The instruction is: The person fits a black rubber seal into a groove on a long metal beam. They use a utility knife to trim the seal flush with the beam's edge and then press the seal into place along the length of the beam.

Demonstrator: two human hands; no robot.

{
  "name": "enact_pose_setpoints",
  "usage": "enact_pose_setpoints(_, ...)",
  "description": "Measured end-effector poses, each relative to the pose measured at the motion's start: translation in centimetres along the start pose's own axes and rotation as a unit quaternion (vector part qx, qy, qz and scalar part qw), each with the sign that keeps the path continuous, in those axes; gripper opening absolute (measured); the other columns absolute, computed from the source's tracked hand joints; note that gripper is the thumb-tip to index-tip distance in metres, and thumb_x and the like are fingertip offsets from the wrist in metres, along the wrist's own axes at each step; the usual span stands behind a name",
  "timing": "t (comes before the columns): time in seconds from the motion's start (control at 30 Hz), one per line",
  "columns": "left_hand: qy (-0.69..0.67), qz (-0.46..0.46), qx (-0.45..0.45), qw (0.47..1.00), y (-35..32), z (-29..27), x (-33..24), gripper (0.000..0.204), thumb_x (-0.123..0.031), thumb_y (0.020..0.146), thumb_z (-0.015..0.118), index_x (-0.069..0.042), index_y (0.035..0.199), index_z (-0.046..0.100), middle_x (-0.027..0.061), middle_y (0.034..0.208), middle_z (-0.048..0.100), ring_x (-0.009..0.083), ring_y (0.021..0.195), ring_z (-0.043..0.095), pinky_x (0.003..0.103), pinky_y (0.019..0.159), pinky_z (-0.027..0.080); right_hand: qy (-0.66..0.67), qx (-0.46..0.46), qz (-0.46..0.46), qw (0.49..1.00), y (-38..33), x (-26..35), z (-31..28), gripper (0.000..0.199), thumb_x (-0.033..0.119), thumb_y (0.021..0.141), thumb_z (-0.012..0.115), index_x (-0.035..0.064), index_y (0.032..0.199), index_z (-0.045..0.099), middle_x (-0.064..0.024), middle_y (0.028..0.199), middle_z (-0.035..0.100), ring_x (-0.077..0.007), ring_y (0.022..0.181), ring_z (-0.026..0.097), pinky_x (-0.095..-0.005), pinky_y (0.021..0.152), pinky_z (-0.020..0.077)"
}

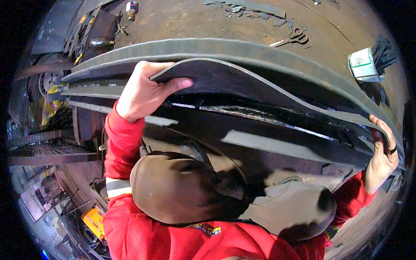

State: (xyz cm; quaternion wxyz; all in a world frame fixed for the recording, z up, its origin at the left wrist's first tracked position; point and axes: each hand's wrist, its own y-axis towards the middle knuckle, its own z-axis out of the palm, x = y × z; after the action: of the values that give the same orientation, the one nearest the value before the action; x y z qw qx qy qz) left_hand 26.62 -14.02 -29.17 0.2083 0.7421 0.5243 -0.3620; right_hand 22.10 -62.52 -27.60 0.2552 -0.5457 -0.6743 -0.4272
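Scissors [290, 41], bucket [363, 65] beyond dark strip [212, 82]

One left hand [142, 92], one right hand [381, 159] (two altogether), one wavy strip [225, 81], one pair of scissors [291, 41]

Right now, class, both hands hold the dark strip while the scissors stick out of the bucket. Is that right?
Not quite: the head view shows the scissors lying on the brown surface, apart from the bucket. The left hand and right hand do hold the dark strip.
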Motion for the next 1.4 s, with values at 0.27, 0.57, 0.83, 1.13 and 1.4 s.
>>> enact_pose_setpoints(0.27, 0.028, 0.021, -0.024, 0.999, 1.8, 0.4, 0.0, 0.028, -0.02, 0.086, 0.074, 0.002, 0.102, 0.07, 0.0064, 0.071, 0.064, 0.0082, 0.061, 0.051, 0.026, 0.057, 0.046, -0.017, -0.06, 0.005, 0.998, 0.2, -0.5, -0.2, 0.025, 0.009, 0.095, 0.059, -0.0062, 0.115, 0.062, -0.0219, 0.116, 0.064, -0.0306, 0.111, 0.062, -0.0397, 0.103, 0.0461)
enact_pose_setpoints(0.57, 0.064, 0.011, -0.036, 0.997, 2.1, 0.5, 0.2, 0.026, -0.021, 0.085, 0.075, 0.002, 0.097, 0.071, 0.0013, 0.066, 0.062, 0.0073, 0.057, 0.053, 0.025, 0.052, 0.044, -0.069, -0.117, 0.033, 0.99, -0.3, -1.2, -0.6, 0.024, 0.009, 0.094, 0.062, -0.0051, 0.113, 0.065, -0.0158, 0.114, 0.067, -0.0237, 0.106, 0.063, -0.0382, 0.1, 0.0479)
enact_pose_setpoints(0.83, 0.164, 0.108, -0.153, 0.968, 2.4, 1.7, -1.1, 0.025, -0.02, 0.075, 0.082, 0.001, 0.081, 0.07, 0.0132, 0.06, 0.054, 0.0147, 0.051, 0.048, 0.029, 0.053, 0.042, -0.108, -0.179, 0.04, 0.977, -1.3, -1.7, -0.6, 0.025, 0.011, 0.09, 0.069, -0.0021, 0.112, 0.068, -0.0103, 0.108, 0.069, -0.0169, 0.098, 0.063, -0.0319, 0.095, 0.0492)
enact_pose_setpoints(1.13, 0.138, 0.086, -0.172, 0.972, 2.6, 1.9, -0.5, 0.024, -0.016, 0.072, 0.084, 0.001, 0.075, 0.068, 0.0068, 0.054, 0.051, 0.0101, 0.049, 0.048, 0.028, 0.05, 0.041, -0.138, -0.211, 0.13, 0.959, -1.4, -2.3, 0.1, 0.023, 0.014, 0.09, 0.071, 0.0, 0.108, 0.07, -0.0063, 0.101, 0.069, -0.013, 0.09, 0.062, -0.0288, 0.085, 0.0523)
enact_pose_setpoints(1.4, 0.103, 0.117, -0.175, 0.972, 2.7, 1.8, -0.7, 0.022, -0.013, 0.073, 0.084, 0.002, 0.073, 0.067, 0.0007, 0.054, 0.055, 0.0055, 0.049, 0.051, 0.022, 0.046, 0.04, -0.005, -0.213, 0.093, 0.973, -2.0, -3.8, 0.6, 0.025, 0.015, 0.09, 0.07, -0.0026, 0.108, 0.067, -0.0104, 0.104, 0.067, -0.0179, 0.094, 0.063, -0.0346, 0.09, 0.0545)
